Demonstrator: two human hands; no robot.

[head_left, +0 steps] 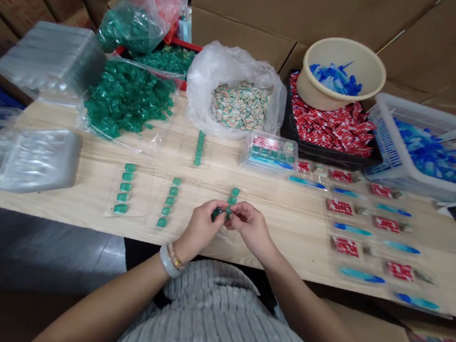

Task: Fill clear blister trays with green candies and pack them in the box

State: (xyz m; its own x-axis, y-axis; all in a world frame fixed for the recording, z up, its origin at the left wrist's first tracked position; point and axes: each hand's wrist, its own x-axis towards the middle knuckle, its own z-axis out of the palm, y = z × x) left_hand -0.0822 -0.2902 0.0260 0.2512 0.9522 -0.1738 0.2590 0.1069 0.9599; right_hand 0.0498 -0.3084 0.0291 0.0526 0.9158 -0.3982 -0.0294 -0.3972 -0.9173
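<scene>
My left hand is closed, with a few small green plastic pieces between thumb and fingers. Fingertips nearly meeting it, my right hand pinches at a green piece just above the table. Beyond the hands, more green squares lie in a short line on a clear plastic tray, partly covered by my fingers. To the left are further columns of green squares, one in the middle and one farther left. Another column lies farther back.
Behind are a heap of green pieces, a plastic bag of small printed squares, red packets, a cream tub and a white basket of blue items. Filled clear trays spread rightward; stacked clear trays stand left.
</scene>
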